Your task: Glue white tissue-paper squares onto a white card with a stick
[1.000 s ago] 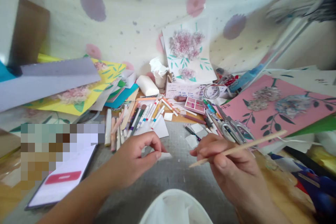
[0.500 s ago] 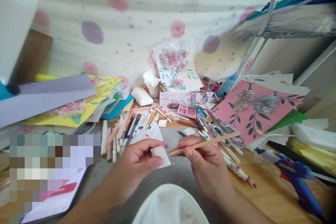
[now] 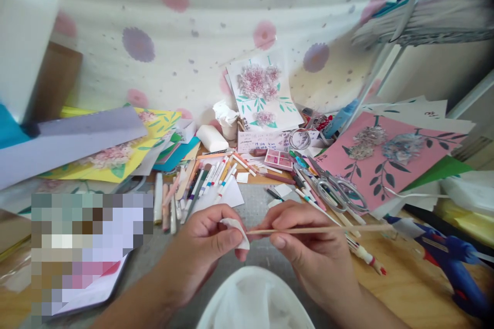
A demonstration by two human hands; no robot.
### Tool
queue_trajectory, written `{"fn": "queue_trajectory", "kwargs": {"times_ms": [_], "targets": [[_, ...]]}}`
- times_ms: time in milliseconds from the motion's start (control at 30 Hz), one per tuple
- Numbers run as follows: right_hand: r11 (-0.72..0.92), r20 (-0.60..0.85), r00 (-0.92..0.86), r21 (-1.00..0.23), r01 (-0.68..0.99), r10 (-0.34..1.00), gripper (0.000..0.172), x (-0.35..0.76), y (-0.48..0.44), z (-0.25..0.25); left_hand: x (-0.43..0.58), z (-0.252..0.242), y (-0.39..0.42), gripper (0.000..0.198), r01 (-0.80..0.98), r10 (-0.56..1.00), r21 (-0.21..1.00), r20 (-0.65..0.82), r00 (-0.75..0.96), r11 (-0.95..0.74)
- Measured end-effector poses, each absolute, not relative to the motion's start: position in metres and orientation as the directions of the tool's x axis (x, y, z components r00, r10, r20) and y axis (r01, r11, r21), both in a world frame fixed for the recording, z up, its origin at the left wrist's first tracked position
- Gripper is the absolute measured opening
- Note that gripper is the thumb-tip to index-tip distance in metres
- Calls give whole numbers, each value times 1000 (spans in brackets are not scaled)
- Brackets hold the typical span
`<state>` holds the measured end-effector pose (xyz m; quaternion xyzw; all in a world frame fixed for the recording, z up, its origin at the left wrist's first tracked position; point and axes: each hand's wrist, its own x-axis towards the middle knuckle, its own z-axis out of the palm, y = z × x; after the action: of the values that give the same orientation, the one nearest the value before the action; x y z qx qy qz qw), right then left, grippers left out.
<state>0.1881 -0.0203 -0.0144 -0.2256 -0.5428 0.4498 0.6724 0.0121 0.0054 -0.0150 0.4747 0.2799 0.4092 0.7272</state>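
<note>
My left hand [image 3: 204,247] pinches a small white paper piece [image 3: 237,229] between thumb and fingers, low in the middle of the view. Just to its right, my right hand [image 3: 304,249] grips a thin wooden stick [image 3: 328,229] that lies almost level, its left tip touching the paper piece. Both hands hover over a grey cutting mat [image 3: 254,198]. A white rounded thing [image 3: 254,303] sits below the hands at the bottom edge.
Several markers [image 3: 208,180] and scissors [image 3: 334,190] lie behind the hands. A pink flower card [image 3: 389,157] is on the right, yellow and lavender sheets [image 3: 88,136] on the left. A blue glue gun [image 3: 447,262] lies at lower right, a phone [image 3: 92,282] at lower left.
My right hand tilted the stick down to nearly level and brought its tip to the paper. My left hand curled the paper piece around toward the stick. The view shifted slightly.
</note>
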Motion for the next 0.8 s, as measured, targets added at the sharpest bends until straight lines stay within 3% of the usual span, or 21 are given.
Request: {"fn": "queue_trajectory", "kwargs": {"times_ms": [267, 567, 800], "targets": [[399, 484, -72, -790, -466, 872, 13, 187, -23, -13, 13, -15, 5, 28, -345, 858, 905, -40, 513, 248], [434, 498, -103, -824, -364, 861, 15, 191, -26, -10, 15, -17, 5, 31, -317, 870, 920, -49, 491, 231], [424, 498, -104, -815, -395, 861, 17, 189, -26, -10, 15, -18, 5, 31, -329, 863, 911, -52, 503, 247]]}}
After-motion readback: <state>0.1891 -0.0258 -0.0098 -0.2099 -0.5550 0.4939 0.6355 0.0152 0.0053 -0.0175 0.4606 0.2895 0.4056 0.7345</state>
